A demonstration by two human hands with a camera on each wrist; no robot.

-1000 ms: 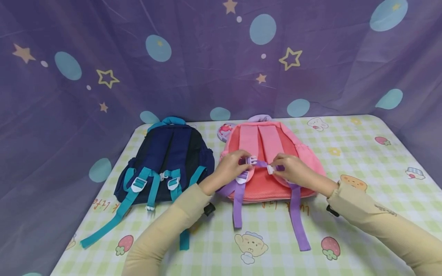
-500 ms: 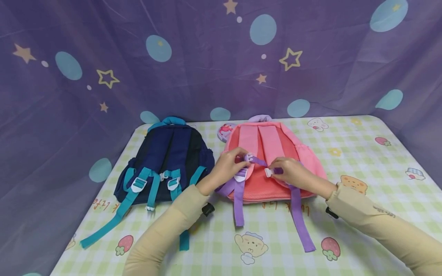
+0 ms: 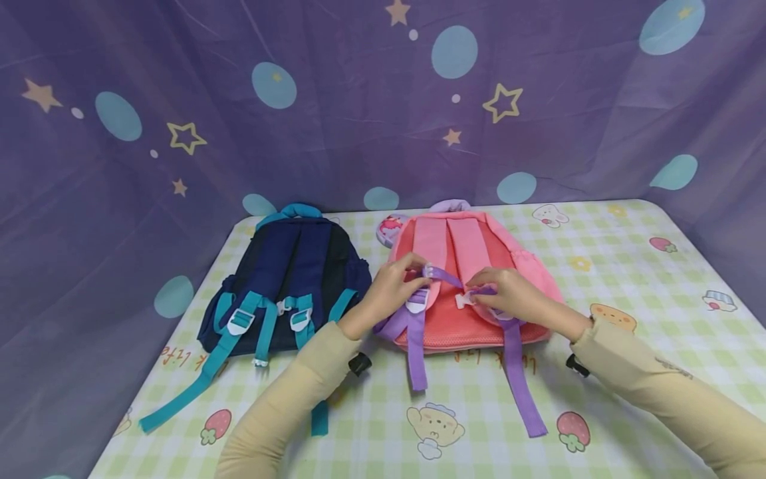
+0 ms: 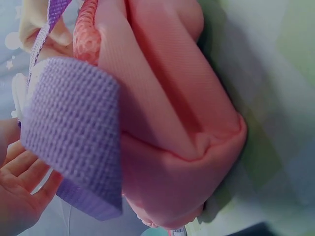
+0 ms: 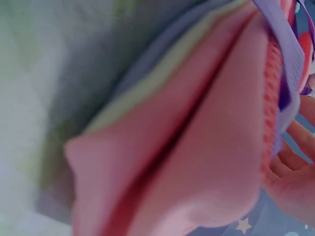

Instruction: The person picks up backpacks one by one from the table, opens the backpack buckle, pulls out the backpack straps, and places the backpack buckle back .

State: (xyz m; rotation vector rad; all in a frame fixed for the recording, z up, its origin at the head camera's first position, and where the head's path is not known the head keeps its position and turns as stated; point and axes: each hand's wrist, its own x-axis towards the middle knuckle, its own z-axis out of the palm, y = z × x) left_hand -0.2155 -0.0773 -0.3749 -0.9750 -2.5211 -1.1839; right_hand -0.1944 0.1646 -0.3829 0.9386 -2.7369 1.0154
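Over the pink bag [image 3: 449, 332], we've L hand [image 3: 389, 286] pinching white clip [image 3: 427, 271]; R hand [image 3: 509, 293] pinches purple strap [image 3: 485, 290], w/ white buckle [image 3: 463, 301] just beside that hand, apart fr. clip. We see navy bag [image 3: 287, 259] L of pink bag.

The left hand [image 3: 395, 283] is now slightly higher and further left in mid-frame, its left clip [image 3: 427, 271] farther from the right clip [image 3: 463, 301], which sits lower. The purple strap [image 3: 445, 277] between them slants more steeply. Below, the left tail [image 3: 416, 352] and right tail [image 3: 520, 379] end further right.
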